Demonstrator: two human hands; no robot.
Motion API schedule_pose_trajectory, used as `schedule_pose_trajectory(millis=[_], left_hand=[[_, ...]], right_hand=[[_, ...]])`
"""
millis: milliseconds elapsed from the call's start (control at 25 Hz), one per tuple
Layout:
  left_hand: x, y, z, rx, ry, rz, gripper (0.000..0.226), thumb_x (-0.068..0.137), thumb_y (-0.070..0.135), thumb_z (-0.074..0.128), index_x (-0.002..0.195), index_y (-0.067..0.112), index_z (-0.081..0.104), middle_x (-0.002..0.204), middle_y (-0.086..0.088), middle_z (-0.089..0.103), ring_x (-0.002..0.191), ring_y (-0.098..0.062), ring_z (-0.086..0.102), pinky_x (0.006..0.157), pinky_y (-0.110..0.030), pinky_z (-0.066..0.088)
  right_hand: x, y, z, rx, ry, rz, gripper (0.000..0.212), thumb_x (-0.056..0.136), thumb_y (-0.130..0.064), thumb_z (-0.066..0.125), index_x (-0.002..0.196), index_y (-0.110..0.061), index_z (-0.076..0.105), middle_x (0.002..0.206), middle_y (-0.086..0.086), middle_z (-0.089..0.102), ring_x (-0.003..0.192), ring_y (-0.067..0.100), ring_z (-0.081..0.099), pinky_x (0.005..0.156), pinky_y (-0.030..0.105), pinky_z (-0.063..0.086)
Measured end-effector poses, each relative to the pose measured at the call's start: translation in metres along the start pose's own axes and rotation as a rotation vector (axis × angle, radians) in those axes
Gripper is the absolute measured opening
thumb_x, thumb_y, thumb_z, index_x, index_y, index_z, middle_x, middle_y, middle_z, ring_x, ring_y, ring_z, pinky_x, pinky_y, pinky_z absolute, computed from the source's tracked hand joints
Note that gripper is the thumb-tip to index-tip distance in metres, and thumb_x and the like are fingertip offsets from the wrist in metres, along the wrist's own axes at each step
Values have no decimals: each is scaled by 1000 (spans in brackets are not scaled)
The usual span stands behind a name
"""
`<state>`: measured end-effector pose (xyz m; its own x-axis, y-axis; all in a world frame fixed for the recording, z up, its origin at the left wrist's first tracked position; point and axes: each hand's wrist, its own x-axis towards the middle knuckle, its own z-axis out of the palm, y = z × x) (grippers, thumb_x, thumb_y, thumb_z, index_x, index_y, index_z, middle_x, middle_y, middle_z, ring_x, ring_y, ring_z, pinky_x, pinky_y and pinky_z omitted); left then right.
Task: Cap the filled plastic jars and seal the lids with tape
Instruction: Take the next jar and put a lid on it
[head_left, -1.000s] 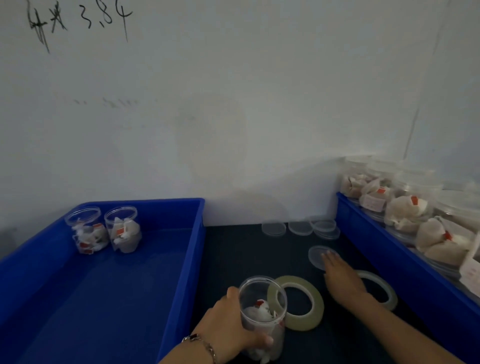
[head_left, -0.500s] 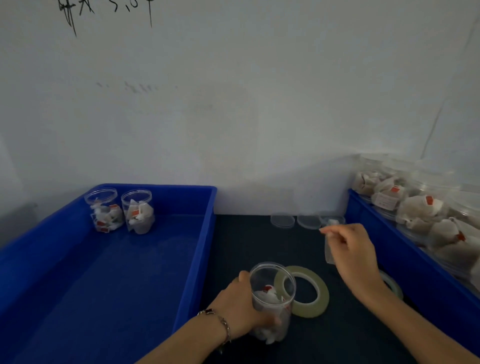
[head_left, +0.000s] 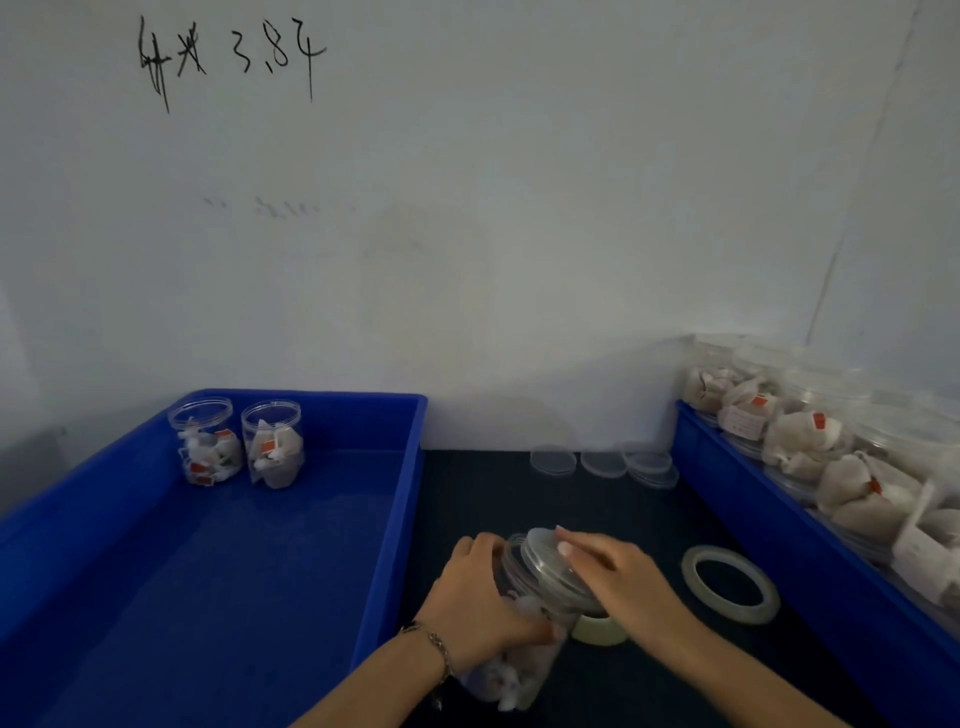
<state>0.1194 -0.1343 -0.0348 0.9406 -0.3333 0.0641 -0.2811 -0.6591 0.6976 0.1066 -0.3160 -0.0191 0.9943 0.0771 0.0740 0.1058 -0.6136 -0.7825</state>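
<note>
A clear plastic jar (head_left: 519, 660) filled with white sachets leans away from me on the dark mat, and my left hand (head_left: 480, 597) grips its side. My right hand (head_left: 621, 584) holds a clear round lid (head_left: 545, 558) tilted against the jar's open mouth, fingers laid over it. A pale tape roll (head_left: 600, 631) lies partly hidden under my right wrist. A second, thinner tape ring (head_left: 730, 582) lies flat to the right.
Several spare clear lids (head_left: 602, 462) lie at the back of the mat by the wall. The blue bin (head_left: 410, 499) on the left holds two capped jars (head_left: 239, 441). Another blue bin (head_left: 737, 499) on the right carries several filled jars (head_left: 800, 436).
My right hand picked a lid off the mat and carried it left onto the jar's mouth. My left hand kept its grip and tilted the jar.
</note>
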Motion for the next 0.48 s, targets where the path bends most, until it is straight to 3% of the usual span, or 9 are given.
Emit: schedule_pose_trajectory(millis=[120,160,280,400,480], left_hand=[[-6,5,-3,-135,53,35,70,47,64,71,109,40,49,106,15,46,95,-1,49,74,-12,41],[-7,7,-4,-176,58,44,65,51,62,72,109,41,52,106,14,49,94,-2,52,75,-12,43],[-9,11,-12,-341,-41,83,50,66,52,75,111,41,57,104,10,65,94,-2,62,82,-18,51],[-12,13,-20,-499,-137,99,37,75,36,76,110,31,65,104,5,70,96,-8,66,83,-21,52],[-14,13,-22,-636,-166,67,36,72,34,79,105,22,70,103,-1,71,97,-14,67,80,-21,51]], right_hand=[[-2,-5,0,-116,-137,-102,83,74,-76,42,144,-33,35,141,-24,29,134,1,32,110,25,34],[-3,-8,0,-98,-141,-138,80,72,-77,40,143,-41,33,145,-23,29,135,0,31,111,27,33],[-6,-12,-3,78,-137,-203,49,79,-65,45,127,-59,42,141,-23,41,133,-7,32,104,14,33],[-7,-16,-10,177,-173,-239,37,86,-49,47,123,-48,52,133,-18,54,127,-3,45,106,23,40],[-9,-21,-15,213,-194,-275,34,90,-50,49,123,-43,54,129,-14,58,121,0,52,101,23,44]])
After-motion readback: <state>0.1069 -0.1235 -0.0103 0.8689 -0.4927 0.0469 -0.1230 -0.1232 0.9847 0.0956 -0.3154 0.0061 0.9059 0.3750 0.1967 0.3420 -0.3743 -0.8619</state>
